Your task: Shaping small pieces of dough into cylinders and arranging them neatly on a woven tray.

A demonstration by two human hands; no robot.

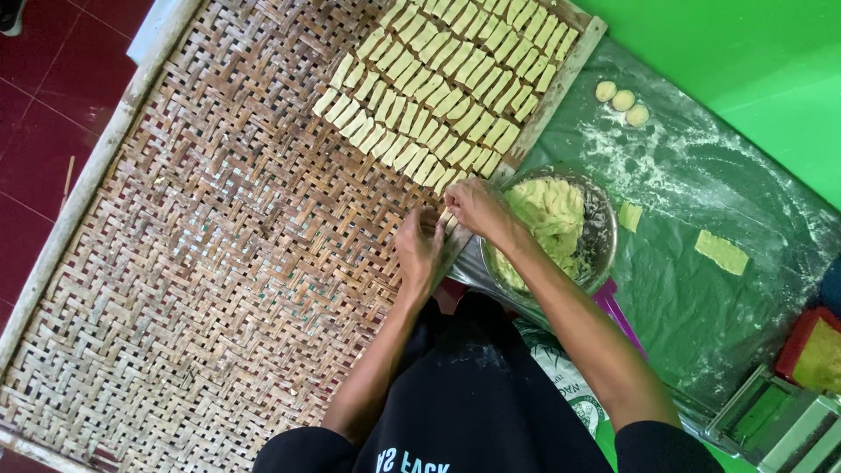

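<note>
Woven bamboo tray [219, 263] is being filled with dough strips [438, 79]; one more strip [447, 216] looks pinched between left hand [420, 250] and right hand [477, 208], just below the rows; careful alignment is probably needed next; dough bowl [604, 236] sits right of them.

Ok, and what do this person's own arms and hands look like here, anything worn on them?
Both forearms are bare from above the elbow down. The left hand and the right hand have no gloves, and no rings, watch or bracelets show from this view. Short black sleeves end near the upper arms, part of a black top with pale lettering at the bottom edge of the picture.
</note>
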